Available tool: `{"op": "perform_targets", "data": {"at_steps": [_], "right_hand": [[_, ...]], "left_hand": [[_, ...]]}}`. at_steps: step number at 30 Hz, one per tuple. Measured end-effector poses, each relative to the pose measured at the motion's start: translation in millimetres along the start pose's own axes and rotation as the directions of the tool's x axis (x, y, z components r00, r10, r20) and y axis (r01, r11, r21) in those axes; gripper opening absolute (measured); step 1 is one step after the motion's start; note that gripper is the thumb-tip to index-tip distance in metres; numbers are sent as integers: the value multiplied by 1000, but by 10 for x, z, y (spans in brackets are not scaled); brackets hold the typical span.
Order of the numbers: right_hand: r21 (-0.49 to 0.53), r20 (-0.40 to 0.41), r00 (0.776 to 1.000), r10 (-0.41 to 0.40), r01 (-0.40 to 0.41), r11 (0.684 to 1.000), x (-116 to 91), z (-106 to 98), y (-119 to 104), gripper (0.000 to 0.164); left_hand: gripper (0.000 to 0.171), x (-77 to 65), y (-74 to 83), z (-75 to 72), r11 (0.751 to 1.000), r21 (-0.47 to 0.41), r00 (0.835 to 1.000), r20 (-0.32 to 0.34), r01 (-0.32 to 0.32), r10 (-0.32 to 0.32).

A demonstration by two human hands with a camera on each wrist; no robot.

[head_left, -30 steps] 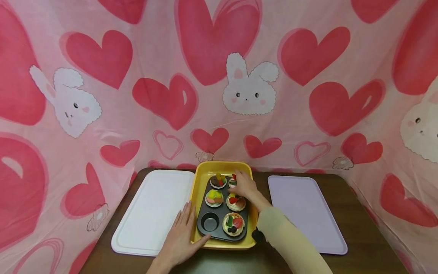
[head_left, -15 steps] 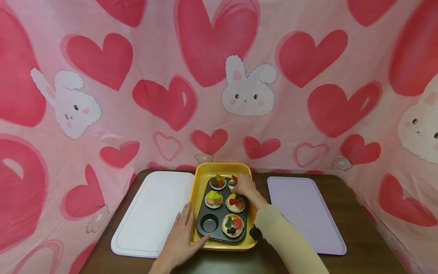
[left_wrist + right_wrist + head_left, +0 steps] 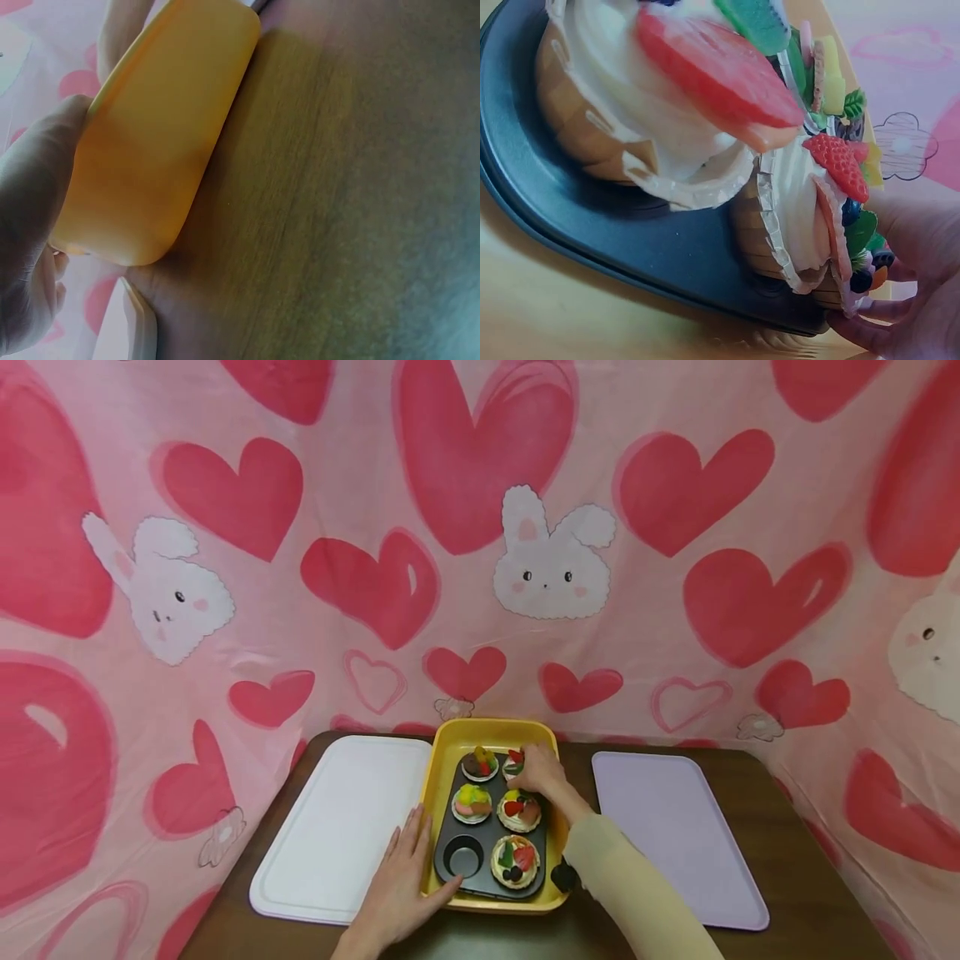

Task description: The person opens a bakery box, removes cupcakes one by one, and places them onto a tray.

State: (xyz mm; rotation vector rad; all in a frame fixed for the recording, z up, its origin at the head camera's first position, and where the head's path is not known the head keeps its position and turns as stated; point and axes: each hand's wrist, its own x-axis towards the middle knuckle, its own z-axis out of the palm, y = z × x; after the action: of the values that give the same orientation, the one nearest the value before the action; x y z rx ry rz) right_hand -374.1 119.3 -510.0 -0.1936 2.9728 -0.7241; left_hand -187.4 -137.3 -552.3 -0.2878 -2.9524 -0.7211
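My right hand (image 3: 542, 768) grips a small fruit tart (image 3: 513, 763) in the back right cup of a dark muffin pan (image 3: 486, 839). Fingers and thumb curl round the tart's edge in the right wrist view, partly behind its fruit topping. Another tart (image 3: 519, 811) with a strawberry and cream sits just in front, and a kiwi and strawberry tart (image 3: 515, 862) fills the front right cup. The front left cup (image 3: 463, 857) shows its dark bottom. My left hand (image 3: 397, 889) rests with straight fingers against the front left of the yellow tray (image 3: 441, 768), its thumb over the rim.
Inside the pan's left column sit a tart with yellow and pink topping (image 3: 472, 802) and a chocolate one (image 3: 480, 764). A white tray (image 3: 345, 827) lies to the left, a lilac tray (image 3: 675, 835) to the right. A heart-patterned cloth (image 3: 465, 635) hangs behind the brown table (image 3: 810, 893).
My right hand has come down a little at the back right tart, its fingers drawn in closer round it. The left hand stays at the yellow tray; the head view shifts slightly.
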Motion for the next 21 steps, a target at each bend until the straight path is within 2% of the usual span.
{"op": "perform_targets", "data": {"at_steps": [4,8,13,16,21], "right_hand": [[20,11,1000,-7,7,1000,-155,-99,-50,66],[36,-24,997,-72,73,997,-147,-53,24,65],[141,-14,995,-97,98,985,-137,-59,34,72],[225,-37,991,-128,133,965,-119,-77,55,73],[346,-69,974,-216,227,910,-117,-128,120,69]], "left_hand": [[112,2,21,13,1000,-7,1000,6,-3,3],[111,8,39,13,1000,-15,1000,10,8,-8],[111,20,39,4,1000,-14,999,36,25,-24],[110,16,30,-12,999,-21,999,34,30,-29],[110,11,32,-30,999,-31,999,22,28,-27]]}}
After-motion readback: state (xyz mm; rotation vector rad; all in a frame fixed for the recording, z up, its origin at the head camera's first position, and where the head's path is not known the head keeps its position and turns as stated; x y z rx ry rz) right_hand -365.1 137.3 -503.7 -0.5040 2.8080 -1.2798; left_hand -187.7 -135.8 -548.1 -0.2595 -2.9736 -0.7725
